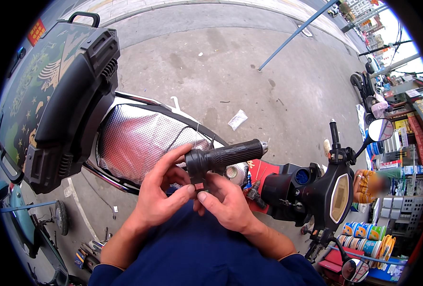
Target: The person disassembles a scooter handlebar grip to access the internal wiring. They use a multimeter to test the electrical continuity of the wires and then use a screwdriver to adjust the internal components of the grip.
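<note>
Nearest the camera, both forearms in blue sleeves rise from the lower edge and meet over the lap. The left hand (160, 191) curls around the thick collar end of a black handlebar grip (223, 156), thumb on top and fingers bent beneath it. The right hand (225, 202) presses in from below, its thumb and forefinger pinching at a small red part (199, 186) under the collar. The grip is held in the air between the hands and the scooter seat; its long axis runs nearly level, tilting slightly upward, with the metal-capped free end pointing to the person's right and away.

Just behind lies the silver quilted seat cover (140, 138). Left of it stands a black rear box (54, 109). To the right is the scooter's front with its dashboard (337, 193) and round mirror (380, 129). Beyond is grey pavement (221, 62).
</note>
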Demonstrator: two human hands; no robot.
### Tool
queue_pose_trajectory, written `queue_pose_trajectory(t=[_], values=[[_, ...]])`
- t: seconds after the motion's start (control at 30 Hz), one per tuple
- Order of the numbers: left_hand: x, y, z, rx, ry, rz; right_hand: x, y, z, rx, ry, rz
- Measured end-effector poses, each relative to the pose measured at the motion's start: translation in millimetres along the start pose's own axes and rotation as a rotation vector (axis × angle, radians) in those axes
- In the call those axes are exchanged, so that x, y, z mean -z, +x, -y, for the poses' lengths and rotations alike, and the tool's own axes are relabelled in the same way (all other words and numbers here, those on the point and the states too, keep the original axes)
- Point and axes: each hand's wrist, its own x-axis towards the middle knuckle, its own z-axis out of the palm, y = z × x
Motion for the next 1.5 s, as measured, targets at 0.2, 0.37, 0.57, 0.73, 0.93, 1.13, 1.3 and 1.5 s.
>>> queue_pose_trajectory(t=[0.2,0.37,0.57,0.73,0.93,1.13,1.3,1.5], values=[[1.0,-0.7,0.0,-0.002,0.004,0.01,-0.4,-0.4,-2.8,0.003,0.004,-0.006],[0.8,-0.7,-0.3,0.01,-0.003,0.001,-1.5,-0.1,-2.1,-0.001,0.008,-0.007],[1.4,-1.0,-0.7,0.008,0.005,0.001,-1.5,-0.2,-0.3,-0.015,-0.003,-0.001],[1.6,-1.0,-0.8,0.02,0.007,-0.007,-1.9,-0.1,-0.7,-0.015,0.002,-0.004],[1.1,-1.0,-1.1,0.025,0.004,-0.005,-1.7,-0.4,-0.2,-0.016,-0.002,0.0],[0.4,-0.6,0.0,0.011,0.002,-0.001,-1.1,-0.4,0.5,-0.003,-0.024,0.006],[-1.4,-0.1,-1.8,-0.006,0.016,-0.01,-0.3,0.2,2.4,-0.003,-0.054,-0.002],[-1.4,-0.9,-1.7,-0.016,0.081,-0.009,-0.2,1.1,2.1,0.027,-0.103,-0.03]])
